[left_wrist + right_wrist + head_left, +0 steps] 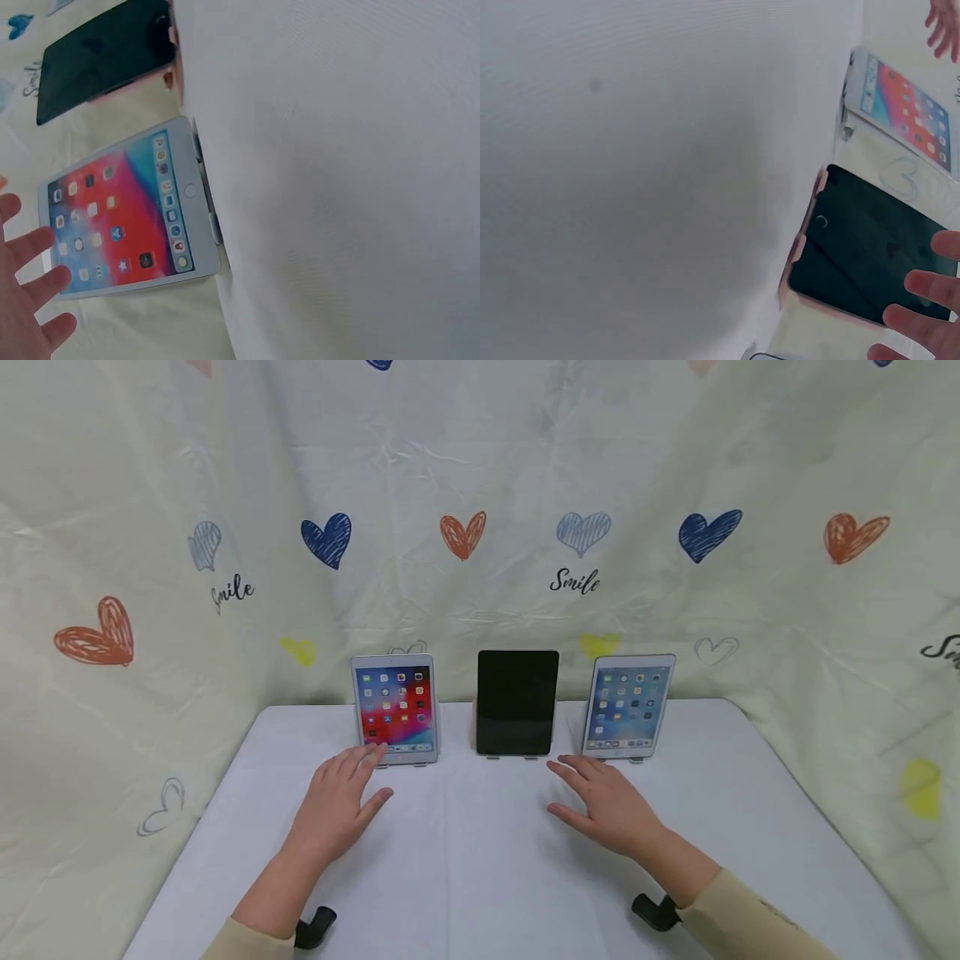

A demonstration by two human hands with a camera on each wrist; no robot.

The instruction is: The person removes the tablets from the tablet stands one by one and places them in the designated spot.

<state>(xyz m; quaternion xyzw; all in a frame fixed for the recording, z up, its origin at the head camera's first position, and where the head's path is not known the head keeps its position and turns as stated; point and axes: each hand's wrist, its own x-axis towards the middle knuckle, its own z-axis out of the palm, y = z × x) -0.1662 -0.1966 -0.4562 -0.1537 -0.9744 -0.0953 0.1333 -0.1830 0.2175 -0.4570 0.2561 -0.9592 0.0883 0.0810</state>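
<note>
Three tablets lean on stands along the back of the table. The left tablet (397,710) has a white frame and a lit screen in red and blue with app icons. A black tablet (517,702) with a dark screen stands in the middle. On the right, a white-framed tablet (628,707) shows icons on a blue screen. My left hand (337,806), fingers spread, is in front of the left tablet's lower edge; whether it touches is unclear. Spread and holding nothing, my right hand (607,806) hovers over the table in front of the black and right tablets.
A white cloth covers the table (480,860). Behind it hangs a pale curtain (495,460) printed with hearts and the word Smile. Black wrist devices (313,928) show at both wrists, beside the beige sleeves (742,918).
</note>
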